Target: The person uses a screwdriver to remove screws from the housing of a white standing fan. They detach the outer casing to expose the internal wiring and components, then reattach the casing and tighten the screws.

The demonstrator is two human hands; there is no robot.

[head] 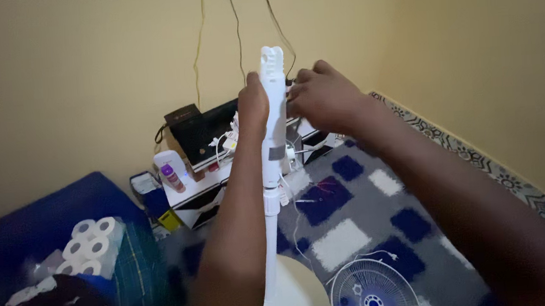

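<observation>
A white fan stand pole (274, 124) rises upright from a round white base (295, 292) in the middle of the view; its forked top end is bare. My left hand (252, 106) grips the pole just below the top from the left side. My right hand (323, 95) rests against the pole's right side near the top, fingers curled; what it pinches is hidden. A thin white cord hangs down along the pole.
A round white fan grille (368, 293) lies on the grey, blue and white patterned rug (353, 211). A black and white low shelf (211, 189) with a black box, bottles and cables stands against the yellow wall. Toilet rolls (93, 245) sit on blue bedding at left.
</observation>
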